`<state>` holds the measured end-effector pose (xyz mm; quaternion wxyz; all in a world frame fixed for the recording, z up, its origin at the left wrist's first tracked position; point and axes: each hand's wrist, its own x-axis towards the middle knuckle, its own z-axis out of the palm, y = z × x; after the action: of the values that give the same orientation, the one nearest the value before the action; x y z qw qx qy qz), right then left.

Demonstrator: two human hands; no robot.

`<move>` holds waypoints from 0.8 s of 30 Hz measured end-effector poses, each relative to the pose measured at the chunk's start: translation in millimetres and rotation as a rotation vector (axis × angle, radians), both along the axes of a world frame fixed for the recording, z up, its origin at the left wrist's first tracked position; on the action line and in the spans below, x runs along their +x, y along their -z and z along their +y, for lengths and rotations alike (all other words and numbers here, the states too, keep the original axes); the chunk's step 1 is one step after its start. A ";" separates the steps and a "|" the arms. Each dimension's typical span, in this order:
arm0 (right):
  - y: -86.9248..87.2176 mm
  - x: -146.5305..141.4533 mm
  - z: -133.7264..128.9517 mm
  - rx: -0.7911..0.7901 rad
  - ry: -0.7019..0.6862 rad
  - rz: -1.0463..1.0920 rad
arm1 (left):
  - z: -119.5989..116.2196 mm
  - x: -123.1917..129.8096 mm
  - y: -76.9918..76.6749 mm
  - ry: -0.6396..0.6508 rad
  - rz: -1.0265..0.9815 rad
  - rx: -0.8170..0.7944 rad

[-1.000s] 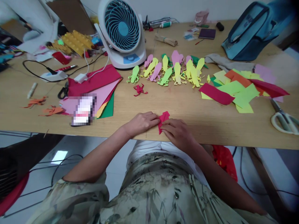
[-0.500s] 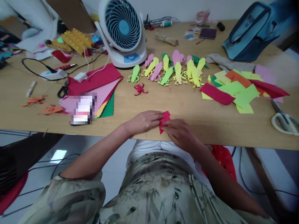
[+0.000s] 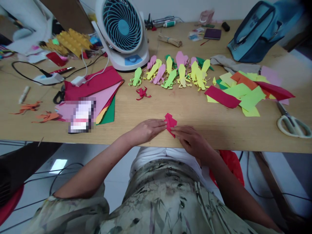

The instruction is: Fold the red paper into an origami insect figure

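Observation:
A small folded piece of red paper (image 3: pixel 171 122) lies on the wooden table (image 3: pixel 136 112) near its front edge. My left hand (image 3: pixel 148 130) rests flat from the left, its fingers together and their tips on the paper's left edge. From the right, my right hand (image 3: pixel 191 138) touches the paper's lower right part with its fingertips, the fingers bent and close together; its thumb is partly hidden. Beyond them sits a red folded paper figure (image 3: pixel 143 93), with several green, yellow and pink figures (image 3: pixel 182 76) in a group behind it.
A fan (image 3: pixel 123 35) stands at the back. Coloured sheets (image 3: pixel 94 83) and a phone (image 3: pixel 81 115) lie left, near two orange figures (image 3: pixel 48 116). Loose paper pieces (image 3: pixel 251 94), scissors (image 3: pixel 292 125) and a blue bag (image 3: pixel 255 35) are at the right.
The red paper has been turned, so its lower point now leans right instead of left. Both hands stay at it, the right one slightly lower. The whole view has shifted a little.

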<state>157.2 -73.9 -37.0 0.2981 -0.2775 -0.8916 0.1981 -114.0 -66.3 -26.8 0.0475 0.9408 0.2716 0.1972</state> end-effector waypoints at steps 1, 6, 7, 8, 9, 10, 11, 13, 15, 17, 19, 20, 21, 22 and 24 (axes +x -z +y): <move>0.2 0.4 0.1 -0.007 -0.001 -0.001 | 0.2 -1.7 0.6 0.002 0.000 -0.011; 0.1 2.6 0.6 0.013 -0.031 -0.046 | -0.5 -6.4 1.8 -0.023 0.070 -0.037; -0.1 2.8 0.6 0.023 -0.039 -0.055 | -1.0 -6.8 1.3 -0.024 0.083 -0.041; -0.4 2.9 0.5 0.032 -0.046 -0.062 | -1.5 -7.0 0.5 -0.024 0.093 -0.046; -0.7 2.8 0.4 0.040 -0.049 -0.066 | -2.0 -7.2 -0.6 -0.022 0.100 -0.051; -1.1 2.6 0.2 0.044 -0.049 -0.068 | -2.4 -7.2 -1.7 -0.021 0.106 -0.057; -1.5 2.3 0.1 0.048 -0.051 -0.071 | -2.7 -7.2 -2.8 -0.018 0.112 -0.063; -2.6 1.3 -0.2 0.059 -0.049 -0.082 | -3.2 -7.1 -4.4 -0.015 0.126 -0.065; -4.0 0.3 -0.4 0.067 -0.043 -0.099 | -3.4 -7.1 -4.8 -0.019 0.144 -0.058; -5.4 -0.5 -0.9 0.074 -0.038 -0.115 | -3.5 -7.5 -4.4 -0.023 0.170 -0.054; -6.1 -0.5 -1.6 0.076 -0.046 -0.126 | -3.8 -7.9 -3.7 -0.029 0.201 -0.057; -6.0 -0.2 -2.1 0.079 -0.053 -0.130 | -3.9 -8.2 -3.5 -0.034 0.217 -0.058; -5.4 0.3 -2.7 0.083 -0.059 -0.134 | -4.2 -8.4 -3.4 -0.039 0.231 -0.057; -4.5 0.8 -3.4 0.087 -0.062 -0.141 | -4.4 -8.6 -3.3 -0.044 0.241 -0.055; -1.9 2.0 -5.0 0.101 -0.058 -0.160 | -5.1 -8.9 -3.1 -0.053 0.251 -0.048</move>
<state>159.2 -78.9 -35.1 0.2336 -0.2509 -0.9291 0.1386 -122.9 -71.4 -23.7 0.0301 0.9492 0.3048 0.0725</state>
